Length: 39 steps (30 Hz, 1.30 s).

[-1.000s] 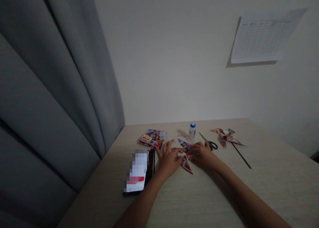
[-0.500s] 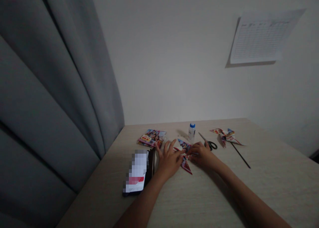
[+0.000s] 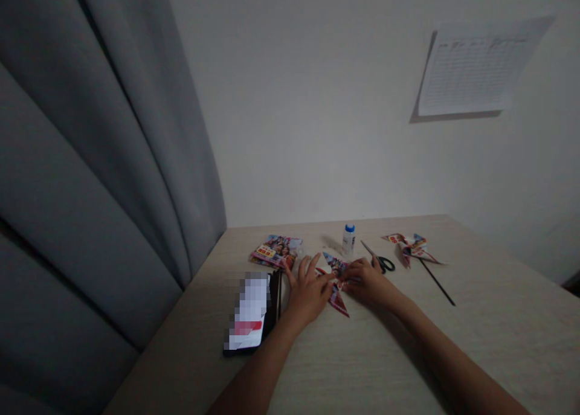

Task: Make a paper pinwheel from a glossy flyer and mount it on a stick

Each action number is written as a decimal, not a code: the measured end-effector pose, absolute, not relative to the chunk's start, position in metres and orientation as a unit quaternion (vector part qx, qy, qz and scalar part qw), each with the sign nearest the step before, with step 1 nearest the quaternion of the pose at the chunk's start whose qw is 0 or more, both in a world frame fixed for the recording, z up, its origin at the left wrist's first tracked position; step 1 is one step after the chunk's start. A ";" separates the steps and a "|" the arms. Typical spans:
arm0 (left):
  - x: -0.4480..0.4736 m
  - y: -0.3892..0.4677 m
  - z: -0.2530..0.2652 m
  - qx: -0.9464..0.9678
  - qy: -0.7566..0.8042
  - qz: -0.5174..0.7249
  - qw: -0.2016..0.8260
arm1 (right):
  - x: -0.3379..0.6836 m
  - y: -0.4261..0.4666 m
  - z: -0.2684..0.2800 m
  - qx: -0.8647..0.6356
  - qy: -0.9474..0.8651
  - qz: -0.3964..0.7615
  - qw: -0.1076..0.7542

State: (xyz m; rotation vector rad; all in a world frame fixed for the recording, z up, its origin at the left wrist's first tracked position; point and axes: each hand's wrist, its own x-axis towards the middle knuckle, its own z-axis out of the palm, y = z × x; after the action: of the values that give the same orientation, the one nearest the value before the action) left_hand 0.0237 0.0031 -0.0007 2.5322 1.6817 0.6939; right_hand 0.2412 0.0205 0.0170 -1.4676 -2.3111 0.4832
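Observation:
A printed paper pinwheel (image 3: 336, 300) with pointed blades lies on the table between my two hands, its centre mostly covered by fingers. My left hand (image 3: 307, 294) has its thumb and index finger closed on the pinwheel's middle, while its other fingers spread out over the left side. From the right, my right hand (image 3: 365, 282) pinches the folded paper near the same centre with bent fingers. Just behind the hands stand a clear glue bottle with a blue cap (image 3: 348, 240) and, to its right, black-handled scissors (image 3: 384, 263).
A second pinwheel (image 3: 412, 247) on a black stick (image 3: 437, 282) lies at the right. Stacked printed paper (image 3: 272, 250) sits at the back left, with a lit phone (image 3: 249, 318) and dark sticks (image 3: 276, 294) nearer. A grey curtain (image 3: 113, 161) borders the table's left side.

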 end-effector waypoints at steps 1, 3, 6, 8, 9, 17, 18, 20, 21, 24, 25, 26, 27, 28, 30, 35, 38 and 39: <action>0.024 0.003 -0.001 0.812 0.539 0.223 0.012 | 0.241 0.021 0.017 -0.519 -0.818 0.172 0.180; 0.024 0.003 -0.001 0.813 0.538 0.224 0.013 | 0.241 0.021 0.016 -0.517 -0.818 0.174 0.180; 0.024 0.003 -0.001 0.813 0.535 0.227 0.015 | 0.242 0.021 0.017 -0.516 -0.818 0.178 0.182; 0.025 0.003 -0.001 0.810 0.536 0.234 0.021 | 0.242 0.021 0.017 -0.516 -0.818 0.179 0.184; 0.025 0.003 -0.001 0.808 0.539 0.238 0.027 | 0.242 0.021 0.017 -0.515 -0.818 0.179 0.184; 0.025 0.001 0.004 0.800 0.545 0.249 0.036 | 0.241 0.021 0.017 -0.521 -0.815 0.180 0.180; 0.025 0.001 0.004 0.801 0.543 0.250 0.035 | 0.241 0.021 0.017 -0.522 -0.815 0.179 0.180; 0.025 0.001 0.002 0.803 0.539 0.251 0.033 | 0.241 0.020 0.017 -0.521 -0.815 0.176 0.182; 0.025 0.001 0.001 0.805 0.538 0.250 0.033 | 0.241 0.020 0.017 -0.521 -0.816 0.174 0.183; 0.025 0.002 0.000 0.807 0.539 0.240 0.033 | 0.241 0.019 0.017 -0.519 -0.816 0.171 0.189; 0.025 0.002 0.000 0.807 0.541 0.236 0.034 | 0.241 0.019 0.016 -0.519 -0.816 0.170 0.190; 0.025 0.002 0.000 0.807 0.542 0.232 0.035 | 0.241 0.020 0.016 -0.519 -0.816 0.170 0.190; 0.025 0.002 0.001 0.808 0.541 0.230 0.034 | 0.241 0.020 0.016 -0.519 -0.816 0.170 0.189; 0.024 0.001 0.002 0.810 0.540 0.229 0.033 | 0.241 0.020 0.016 -0.519 -0.816 0.170 0.188; 0.024 0.001 0.003 0.814 0.534 0.226 0.029 | 0.242 0.021 0.016 -0.519 -0.817 0.170 0.187; 0.022 0.000 0.002 0.816 0.533 0.221 0.033 | 0.242 0.021 0.015 -0.518 -0.817 0.170 0.188; 0.022 0.001 0.001 0.815 0.535 0.221 0.034 | 0.242 0.021 0.015 -0.516 -0.819 0.167 0.189; 0.023 0.002 0.000 0.814 0.536 0.220 0.035 | 0.242 0.021 0.015 -0.516 -0.819 0.165 0.189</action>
State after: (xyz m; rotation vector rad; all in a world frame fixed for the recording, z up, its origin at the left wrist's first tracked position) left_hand 0.0226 0.0018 0.0004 2.5035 1.6468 0.6773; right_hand 0.2417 0.0208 0.0147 -1.4497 -2.3030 0.4651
